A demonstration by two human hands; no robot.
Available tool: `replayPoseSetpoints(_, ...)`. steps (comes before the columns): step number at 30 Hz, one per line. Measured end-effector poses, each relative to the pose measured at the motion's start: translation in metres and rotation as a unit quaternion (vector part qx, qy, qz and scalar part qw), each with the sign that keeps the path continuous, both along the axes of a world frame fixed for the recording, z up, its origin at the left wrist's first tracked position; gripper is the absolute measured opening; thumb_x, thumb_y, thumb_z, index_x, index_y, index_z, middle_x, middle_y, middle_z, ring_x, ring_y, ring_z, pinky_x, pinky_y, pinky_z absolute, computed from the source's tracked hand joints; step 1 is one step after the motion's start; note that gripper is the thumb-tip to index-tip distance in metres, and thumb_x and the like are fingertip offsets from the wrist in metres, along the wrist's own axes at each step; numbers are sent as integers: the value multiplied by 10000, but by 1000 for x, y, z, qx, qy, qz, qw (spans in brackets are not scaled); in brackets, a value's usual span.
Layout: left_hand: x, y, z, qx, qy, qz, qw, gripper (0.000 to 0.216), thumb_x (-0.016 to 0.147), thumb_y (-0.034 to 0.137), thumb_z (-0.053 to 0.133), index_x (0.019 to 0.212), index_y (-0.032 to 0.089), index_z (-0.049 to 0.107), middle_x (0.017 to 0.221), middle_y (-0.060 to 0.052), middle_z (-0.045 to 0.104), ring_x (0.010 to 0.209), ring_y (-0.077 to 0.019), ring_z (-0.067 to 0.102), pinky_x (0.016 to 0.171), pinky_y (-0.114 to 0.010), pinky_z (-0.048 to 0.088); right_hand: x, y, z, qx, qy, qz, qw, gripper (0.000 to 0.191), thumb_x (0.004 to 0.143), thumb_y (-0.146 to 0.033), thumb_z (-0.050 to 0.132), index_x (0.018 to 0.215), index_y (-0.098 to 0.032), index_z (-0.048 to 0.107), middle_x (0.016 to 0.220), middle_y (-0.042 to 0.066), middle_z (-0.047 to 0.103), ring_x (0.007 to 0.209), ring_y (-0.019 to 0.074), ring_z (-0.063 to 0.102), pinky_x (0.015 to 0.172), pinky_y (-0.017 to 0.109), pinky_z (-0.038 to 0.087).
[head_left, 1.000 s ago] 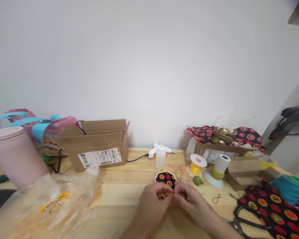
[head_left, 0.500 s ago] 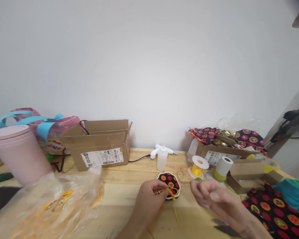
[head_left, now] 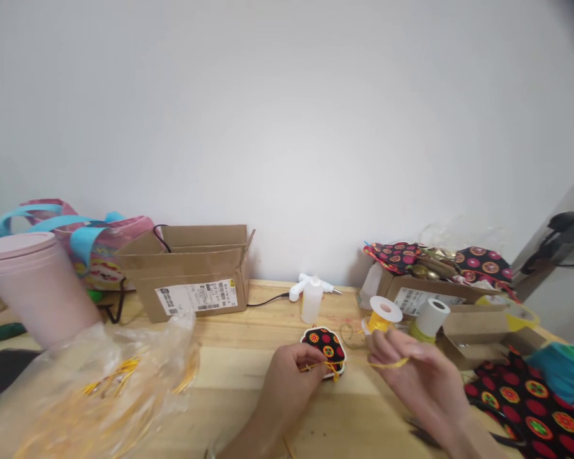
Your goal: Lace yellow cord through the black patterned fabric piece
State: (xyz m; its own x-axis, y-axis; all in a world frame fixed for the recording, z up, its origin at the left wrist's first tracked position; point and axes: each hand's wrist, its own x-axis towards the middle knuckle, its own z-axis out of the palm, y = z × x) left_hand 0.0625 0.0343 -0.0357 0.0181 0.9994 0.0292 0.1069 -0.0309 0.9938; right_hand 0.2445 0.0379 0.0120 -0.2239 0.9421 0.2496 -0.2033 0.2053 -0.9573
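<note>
Yellow cord (head_left: 388, 365) runs between the two hands over the middle of the table (head_left: 239, 341), well in from the back edge along the wall. Long axis roughly parallel to that edge. The stretch at the right hand points right, end tipped slightly wallward. Mid-span too blurred to confirm one unbroken run.

Fabric piece (head_left: 326, 341), scalloped, sits just beyond the left fingers, its near left part covered. Long axis hard to call; looks more back-to-front than sideways. Cord bunches on its near right part; loop or knot, can't tell.

Left hand (head_left: 291, 376): thumb and fingers pinch the cord at the fabric piece. Right hand (head_left: 414, 376): blurred, fingers curled, cord apparently gripped at the tips.

Step, my read: tying or drawing the cord snug. Next move likely calls for a firm left pinch and an even right-hand pull, so the bunch doesn't slip.

Outward: cord spool (head_left: 386, 308) just behind the right hand, bottle (head_left: 312, 301) behind the fabric piece toward the back edge, plastic bag (head_left: 157, 357) toward the table's left side, printed cloth (head_left: 536, 395) toward the right.
</note>
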Motion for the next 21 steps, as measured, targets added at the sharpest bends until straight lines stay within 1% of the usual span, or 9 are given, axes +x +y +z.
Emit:
replayPoseSetpoints(3, 1, -1, 3, -5, -24, -5, 1000, 111, 601, 196, 595, 680, 130, 636, 706, -63, 690, 690, -201, 624, 628, -273, 469, 8, 1, 4, 49, 62, -41, 996, 384, 752, -478, 262, 478, -209, 264, 503, -25, 240, 468, 140, 337, 434, 291, 345)
replayPoseSetpoints(4, 1, -2, 5, -7, -30, -6, 1000, 104, 601, 192, 594, 674, 132, 635, 706, -59, 690, 691, -197, 623, 632, -270, 469, 8, 1, 3, 64, 41, -59, 995, 381, 759, -488, 255, 504, -213, 322, 512, -16, 279, 485, 146, 362, 451, 298, 356)
replayPoseSetpoints(6, 3, -4, 8, -3, -33, -11, 999, 91, 606, 186, 587, 662, 135, 637, 704, -50, 686, 693, -189, 617, 640, -264, 465, 1, 2, -4, 98, -74, -80, 989, 333, 751, -493, 329, 637, -210, 463, 583, 19, 417, 553, 164, 432, 516, 317, 386)
replayPoseSetpoints(7, 3, -5, 9, 4, -29, -15, 999, 91, 615, 185, 578, 661, 136, 640, 702, -46, 682, 690, -185, 613, 641, -260, 461, -4, 2, -9, 114, -157, -90, 977, 282, 735, -466, 413, 751, -204, 516, 671, 39, 488, 633, 180, 468, 577, 327, 397)
replayPoseSetpoints(9, 4, -6, 11, 19, -11, -28, 999, 101, 636, 187, 558, 659, 136, 642, 684, -40, 671, 673, -177, 602, 627, -251, 453, -14, 1, -19, 180, -304, -70, 933, 320, 666, -397, 562, 933, -220, 548, 860, 59, 549, 795, 208, 479, 703, 352, 381)
replayPoseSetpoints(11, 4, -7, 12, 29, 11, -37, 999, 110, 649, 191, 545, 661, 138, 641, 663, -33, 657, 651, -168, 588, 608, -243, 444, -19, 1, -27, 240, -393, -46, 886, 262, 673, -318, 588, 924, -245, 591, 873, 49, 573, 813, 201, 482, 730, 349, 363)
replayPoseSetpoints(13, 4, -8, 13, 30, 27, -42, 998, 114, 653, 200, 544, 667, 138, 639, 654, -30, 645, 635, -159, 573, 594, -236, 434, -20, 2, -31, 264, -425, -36, 865, 130, 715, -279, 555, 807, -249, 640, 765, 33, 593, 738, 176, 497, 692, 326, 368)
replayPoseSetpoints(19, 5, -7, 15, -7, 10, -81, 997, 174, 670, 244, 547, 766, 122, 625, 504, 11, 594, 481, -112, 530, 462, -190, 384, -16, 3, -28, 210, -380, -18, 901, 220, 796, -253, 444, 698, -191, 632, 691, 30, 586, 654, 136, 511, 587, 252, 389)
replayPoseSetpoints(21, 6, -6, 14, -19, -3, -94, 995, 198, 658, 241, 562, 798, 117, 629, 567, -10, 635, 520, -123, 558, 490, -197, 402, -17, 3, -28, 188, -361, -34, 913, 247, 792, -258, 445, 645, -170, 623, 635, 26, 569, 608, 129, 500, 541, 235, 384)
